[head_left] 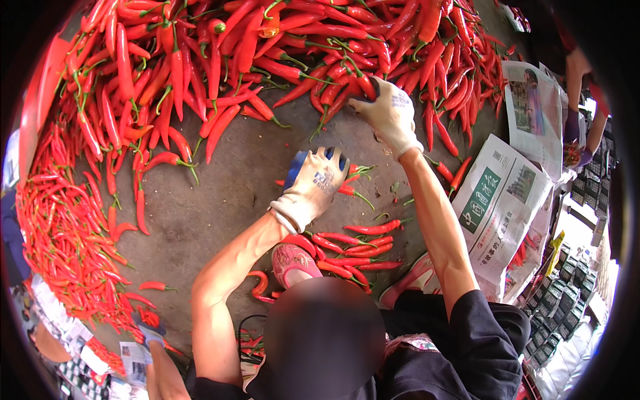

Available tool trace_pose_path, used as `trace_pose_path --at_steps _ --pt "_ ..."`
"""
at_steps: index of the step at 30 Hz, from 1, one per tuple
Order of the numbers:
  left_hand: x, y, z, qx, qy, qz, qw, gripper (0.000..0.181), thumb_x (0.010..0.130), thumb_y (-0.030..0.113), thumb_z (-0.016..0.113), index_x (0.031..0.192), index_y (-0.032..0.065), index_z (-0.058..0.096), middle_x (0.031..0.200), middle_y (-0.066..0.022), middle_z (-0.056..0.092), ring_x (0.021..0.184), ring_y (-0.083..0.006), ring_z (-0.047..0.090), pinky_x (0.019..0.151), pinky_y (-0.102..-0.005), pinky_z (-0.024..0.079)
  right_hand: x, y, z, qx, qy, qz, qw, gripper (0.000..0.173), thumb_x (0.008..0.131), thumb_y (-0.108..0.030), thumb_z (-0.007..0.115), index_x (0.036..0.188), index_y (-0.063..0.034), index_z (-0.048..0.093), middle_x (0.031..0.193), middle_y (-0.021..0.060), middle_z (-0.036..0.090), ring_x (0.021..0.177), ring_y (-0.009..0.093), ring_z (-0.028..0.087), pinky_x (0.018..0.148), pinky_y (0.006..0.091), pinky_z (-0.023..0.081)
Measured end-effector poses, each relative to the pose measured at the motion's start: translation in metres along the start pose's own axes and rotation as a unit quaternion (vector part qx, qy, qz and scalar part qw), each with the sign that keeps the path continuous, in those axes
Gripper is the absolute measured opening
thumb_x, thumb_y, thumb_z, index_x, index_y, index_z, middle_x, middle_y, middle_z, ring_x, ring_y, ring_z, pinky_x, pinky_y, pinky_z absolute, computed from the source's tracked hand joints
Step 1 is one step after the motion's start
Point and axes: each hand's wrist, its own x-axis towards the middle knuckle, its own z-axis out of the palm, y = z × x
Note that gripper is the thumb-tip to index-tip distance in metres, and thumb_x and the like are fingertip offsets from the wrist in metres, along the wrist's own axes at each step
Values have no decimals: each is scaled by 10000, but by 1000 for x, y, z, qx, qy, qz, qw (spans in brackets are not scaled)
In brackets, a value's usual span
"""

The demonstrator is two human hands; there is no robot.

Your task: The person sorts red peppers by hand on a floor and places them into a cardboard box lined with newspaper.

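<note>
My left hand [316, 182], in a white knit glove with blue-coated fingers, is curled over several red chili peppers [356, 191] above the concrete floor. Their green stems stick out to its right, and its palm side is hidden. Farther forward, my gloved right hand [389, 114] reaches the near edge of a big heap of red chili peppers [300, 35]. One red chili pepper [366, 86] lies between its thumb and fingers. Below my left hand, a loose row of red chili peppers [357, 250] rests on the floor beside my pink shoe [295, 262].
The heap curves down the left side [70, 225]. Newspaper sheets [500, 200] lie right of my right arm, near black crates [560, 300]. Another person's gloved hand [150, 330] is at the lower left; a further person's hands [580, 145] hold something at the right rim.
</note>
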Motion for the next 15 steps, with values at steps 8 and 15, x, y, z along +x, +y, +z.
trace_pose_path --at_steps 8,15 --pt "-21 -10 21 -23 99 52 993 611 595 361 783 1139 150 601 1137 -77 546 1187 -297 460 1039 -540 313 -33 8 -16 -8 -15 -188 982 518 740 -318 727 1188 -103 580 1031 143 609 926 334 619 797 420 506" --pt "-30 -16 44 -66 209 120 968 528 560 240 774 1060 150 630 1032 -79 593 1030 -296 571 887 -451 490 -18 -9 4 -183 -72 -248 948 654 749 -265 738 1331 -121 477 1105 164 579 1002 345 581 863 438 488"
